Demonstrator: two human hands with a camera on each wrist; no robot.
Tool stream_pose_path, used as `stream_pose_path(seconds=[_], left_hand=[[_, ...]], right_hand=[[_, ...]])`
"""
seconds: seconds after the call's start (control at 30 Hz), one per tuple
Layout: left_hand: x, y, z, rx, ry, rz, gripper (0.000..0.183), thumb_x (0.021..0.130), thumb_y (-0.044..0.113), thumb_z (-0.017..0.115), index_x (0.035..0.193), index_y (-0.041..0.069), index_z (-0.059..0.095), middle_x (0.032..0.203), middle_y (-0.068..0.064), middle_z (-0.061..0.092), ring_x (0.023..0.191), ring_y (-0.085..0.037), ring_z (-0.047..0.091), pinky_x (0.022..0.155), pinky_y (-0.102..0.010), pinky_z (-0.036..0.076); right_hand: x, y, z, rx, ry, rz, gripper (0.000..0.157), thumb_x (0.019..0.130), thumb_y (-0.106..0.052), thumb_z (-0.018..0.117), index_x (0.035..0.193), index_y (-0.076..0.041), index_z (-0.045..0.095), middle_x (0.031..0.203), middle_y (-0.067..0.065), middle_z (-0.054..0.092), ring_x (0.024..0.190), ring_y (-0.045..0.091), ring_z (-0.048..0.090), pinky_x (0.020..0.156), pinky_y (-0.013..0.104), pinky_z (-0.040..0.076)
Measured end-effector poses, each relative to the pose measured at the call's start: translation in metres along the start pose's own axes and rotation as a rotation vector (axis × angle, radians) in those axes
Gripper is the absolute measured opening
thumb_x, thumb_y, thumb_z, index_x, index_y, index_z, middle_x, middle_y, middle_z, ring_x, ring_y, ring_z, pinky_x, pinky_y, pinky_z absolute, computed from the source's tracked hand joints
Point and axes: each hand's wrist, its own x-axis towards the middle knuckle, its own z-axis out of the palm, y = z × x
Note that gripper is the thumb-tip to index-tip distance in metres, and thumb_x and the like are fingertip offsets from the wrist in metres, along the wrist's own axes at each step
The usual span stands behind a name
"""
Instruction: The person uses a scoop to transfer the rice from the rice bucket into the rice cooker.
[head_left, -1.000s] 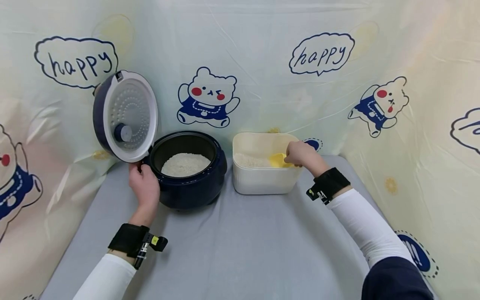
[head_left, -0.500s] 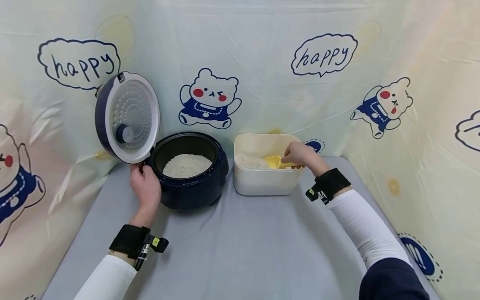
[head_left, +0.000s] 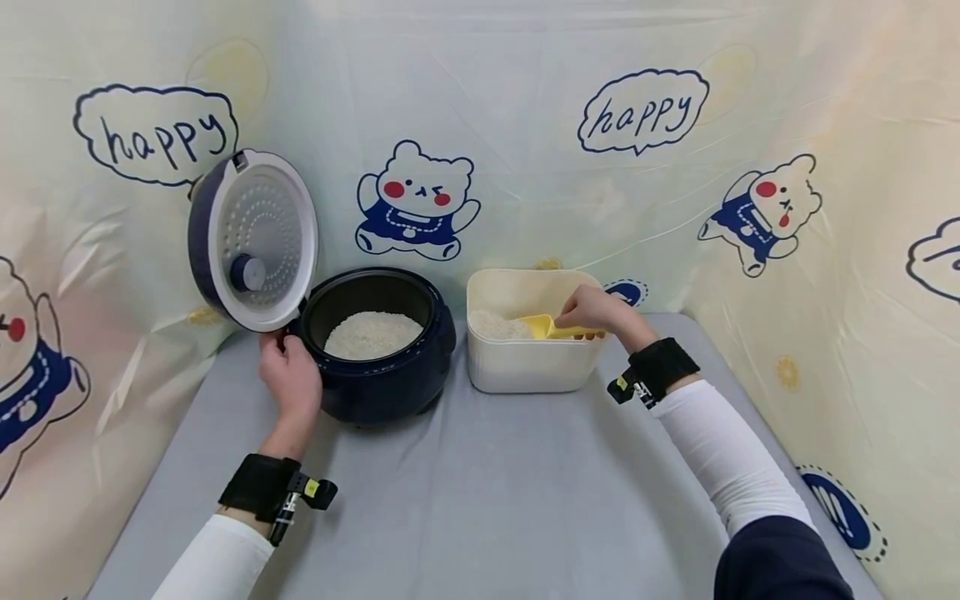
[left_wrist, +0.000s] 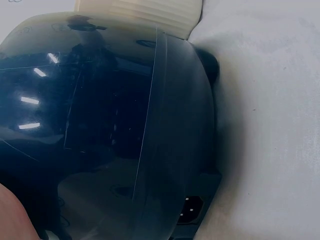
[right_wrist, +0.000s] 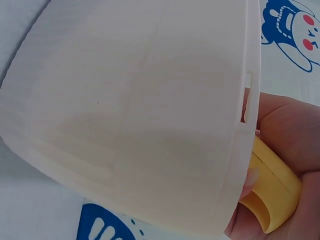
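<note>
My right hand (head_left: 588,308) grips the handle of a yellow scoop (head_left: 536,326), whose bowl sits in the rice (head_left: 497,326) inside a cream bin (head_left: 517,367). In the right wrist view, the fingers wrap the hollow yellow handle (right_wrist: 277,192) beside the bin's wall (right_wrist: 150,100). At the left, my left hand (head_left: 291,375) holds the raised rice cooker lid (head_left: 264,217) low at its hinge; its fingertips are partly hidden there. The dark blue rice cooker (head_left: 386,392) has rice (head_left: 373,335) in its pot. Its glossy side (left_wrist: 100,115) fills much of the left wrist view.
The cooker and bin stand side by side on a grey cloth (head_left: 480,500), near a printed backdrop (head_left: 525,167) with bears and "happy" bubbles. A power socket (left_wrist: 191,209) shows low on the cooker's body.
My right hand has moved slightly left with the scoop, pushing its bowl farther into the rice at the bin's left. My left hand stays at the lid hinge.
</note>
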Motion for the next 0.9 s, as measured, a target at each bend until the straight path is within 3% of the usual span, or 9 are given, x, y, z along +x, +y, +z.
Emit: stream_pose_path(seconds=[0.27,0.57,0.9], left_hand=[[-0.0015,-0.0007,-0.0013,0.012,0.003,0.011,0.043,0.109,0.018,0.034,0.142,-0.001,0.055,0.140,-0.008,0.057,0.121,-0.012,0.048,0.102,-0.025,0.037],[-0.0021,-0.0017,-0.0021,0.009,-0.002,0.018,0.043,0.109,0.018,0.034,0.143,-0.001,0.055,0.141,-0.009,0.057,0.122,-0.013,0.049,0.102,-0.025,0.037],[-0.0037,0.0024,-0.0033,0.006,-0.007,0.013,0.044,0.110,0.020,0.034,0.145,0.002,0.054,0.144,-0.009,0.056,0.124,-0.014,0.048,0.103,-0.026,0.037]], right_hand=[[0.0017,0.0038,0.0028,0.055,-0.027,-0.010,0.028,0.102,-0.024,0.069,0.115,-0.001,0.078,0.084,0.009,0.061,0.071,0.023,0.054,0.060,0.030,0.042],[0.0045,0.0037,0.0008,0.123,-0.068,-0.048,0.027,0.102,-0.026,0.069,0.103,-0.002,0.080,0.076,0.004,0.060,0.067,0.019,0.053,0.064,0.029,0.044],[0.0054,-0.0002,-0.0053,0.128,-0.104,-0.072,0.029,0.102,-0.030,0.068,0.099,-0.004,0.081,0.075,0.002,0.062,0.067,0.017,0.054,0.064,0.027,0.045]])
